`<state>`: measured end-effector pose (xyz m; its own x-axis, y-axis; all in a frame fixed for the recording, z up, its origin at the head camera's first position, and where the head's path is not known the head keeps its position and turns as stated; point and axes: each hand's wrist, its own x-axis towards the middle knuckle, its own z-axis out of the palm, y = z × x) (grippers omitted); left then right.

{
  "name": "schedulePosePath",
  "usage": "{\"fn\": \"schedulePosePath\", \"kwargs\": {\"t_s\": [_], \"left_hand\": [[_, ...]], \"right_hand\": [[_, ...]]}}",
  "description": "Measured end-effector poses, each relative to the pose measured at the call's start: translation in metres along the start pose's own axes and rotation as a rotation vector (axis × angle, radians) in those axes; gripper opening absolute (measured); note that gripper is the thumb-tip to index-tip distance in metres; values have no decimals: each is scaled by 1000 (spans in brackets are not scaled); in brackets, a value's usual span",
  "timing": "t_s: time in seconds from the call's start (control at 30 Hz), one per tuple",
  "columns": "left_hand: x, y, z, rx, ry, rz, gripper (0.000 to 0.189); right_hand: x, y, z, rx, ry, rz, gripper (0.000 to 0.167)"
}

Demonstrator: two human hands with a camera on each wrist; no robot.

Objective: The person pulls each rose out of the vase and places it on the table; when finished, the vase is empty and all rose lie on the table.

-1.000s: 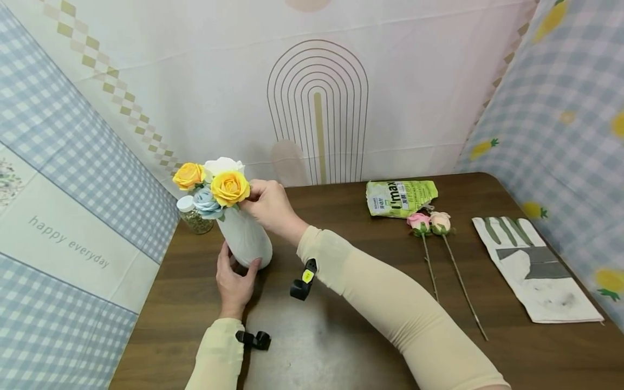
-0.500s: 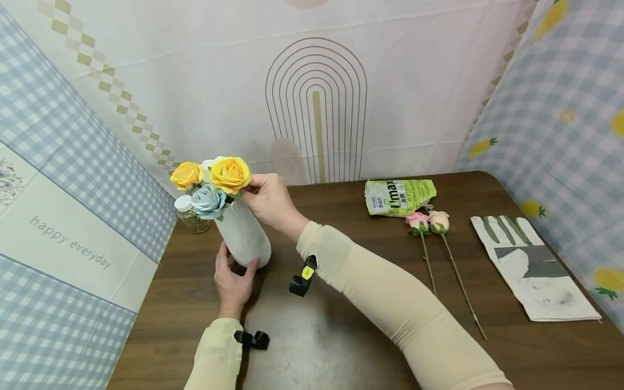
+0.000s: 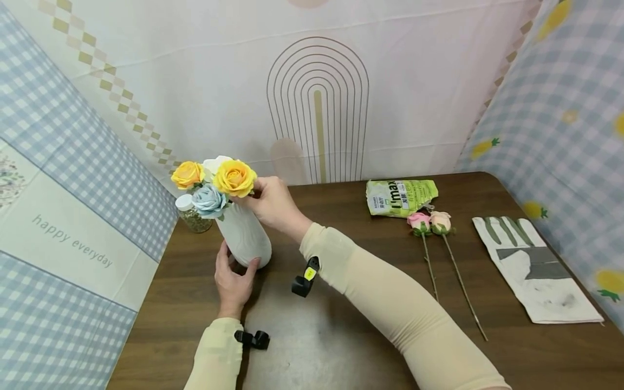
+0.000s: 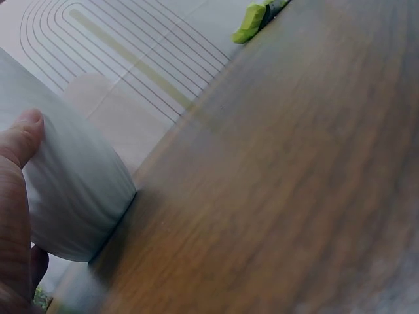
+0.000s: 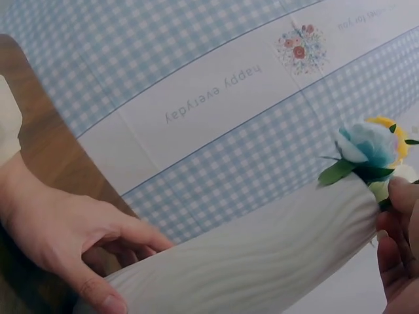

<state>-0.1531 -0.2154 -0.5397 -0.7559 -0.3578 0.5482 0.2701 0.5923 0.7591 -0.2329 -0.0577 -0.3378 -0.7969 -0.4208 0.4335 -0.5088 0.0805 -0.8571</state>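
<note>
White vase: tall, rounded, wavy-ridged, on wood-grain table. Left hand grips vase low; right hand, at vase mouth, pinches bright yellow rose just under ruffled bloom. Blue rose, layered petals, sits beside it. Only head view shows pink rose and peach rose, thin-stemmed, lying well apart from vase.

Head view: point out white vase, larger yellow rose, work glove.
White vase point(image 3: 245, 237), head view, side of its body.
Larger yellow rose point(image 3: 235, 178), head view, centre of its bloom.
Work glove point(image 3: 542, 267), head view, its grey band.
</note>
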Motion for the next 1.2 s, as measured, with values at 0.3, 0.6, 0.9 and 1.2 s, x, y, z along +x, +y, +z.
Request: {"fn": "schedulePosePath", "kwargs": {"t_s": [0.3,0.6,0.9,1.2], "left_hand": [[0,0,1,13,-6,-13,87],[-1,-1,2,-3,2,-14,87],[0,-3,2,-11,15,19,87],[1,-3,0,3,-3,6,89]], "right_hand": [[-1,14,6,-99,48,-51,14],[0,8,8,69,106,-129,14],[0,0,2,128,102,-140,23],[2,-3,-6,90,100,-164,13]]}}
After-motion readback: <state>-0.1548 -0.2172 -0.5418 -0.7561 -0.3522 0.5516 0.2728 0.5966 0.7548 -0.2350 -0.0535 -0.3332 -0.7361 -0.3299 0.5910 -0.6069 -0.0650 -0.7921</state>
